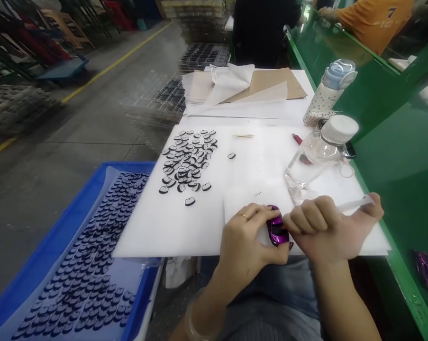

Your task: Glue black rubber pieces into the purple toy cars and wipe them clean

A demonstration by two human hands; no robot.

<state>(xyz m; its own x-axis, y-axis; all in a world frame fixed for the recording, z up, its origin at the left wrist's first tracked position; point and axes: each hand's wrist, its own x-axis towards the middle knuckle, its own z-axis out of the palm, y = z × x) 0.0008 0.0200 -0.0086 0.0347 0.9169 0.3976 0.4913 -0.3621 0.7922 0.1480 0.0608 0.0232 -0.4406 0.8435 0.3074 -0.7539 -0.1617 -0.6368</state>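
A small purple toy car (277, 231) is held at the table's near edge, its dark cabin opening facing up. My left hand (247, 237) grips it from the left, thumb at the near end and fingers at the far end. Against the car's right side press the curled fingers of my right hand (318, 229); its thumb points away to the right. A white strip (354, 203) shows beside that thumb, and whatever the curled fingers hold is hidden. Many small black-edged curved pieces (188, 163) lie on the white tabletop (157, 227), with a single piece (231, 155) apart from them.
At lower left stands a blue tray (93, 199) filled with rows of similar pieces. A clear bottle (315, 156), a dotted bottle (327, 92), a red pen (296, 139) and toothpicks (244, 136) are beyond my hands. Another purple car (427, 271) lies right. Two people sit ahead.
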